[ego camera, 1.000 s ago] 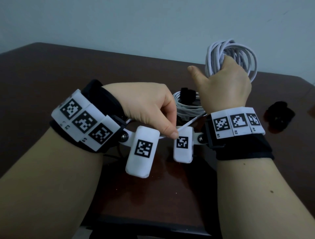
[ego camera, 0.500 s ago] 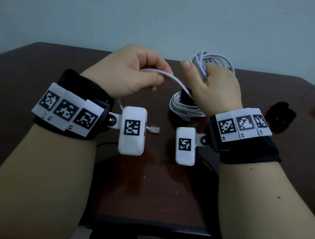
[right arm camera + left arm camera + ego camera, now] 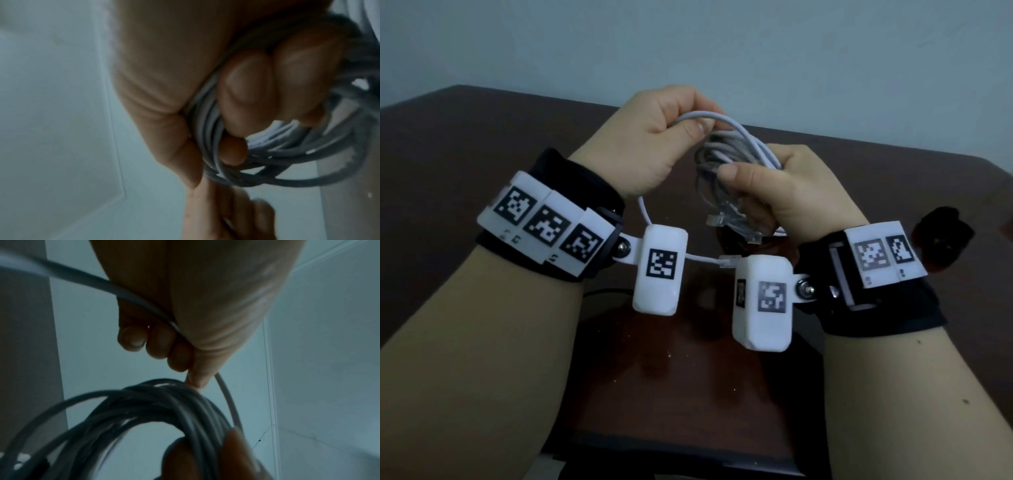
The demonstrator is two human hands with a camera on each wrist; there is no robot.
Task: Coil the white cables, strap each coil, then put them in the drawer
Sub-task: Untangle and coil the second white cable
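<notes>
White cable coil (image 3: 736, 161) is held up above a dark brown table (image 3: 465, 144), between two raised hands. Right hand (image 3: 804, 192) grips the bundled loops, fingers curled around them and thumb pressing on top. Left hand (image 3: 654, 137) pinches a single loose strand (image 3: 698, 118) arching over the coil. Clear plug ends (image 3: 722, 219) dangle below the right palm. A black object (image 3: 941, 236) lies at the table's far right.

Left hand (image 3: 654, 137) and right hand (image 3: 801, 195) raised close together, fingers of both curled tight.
</notes>
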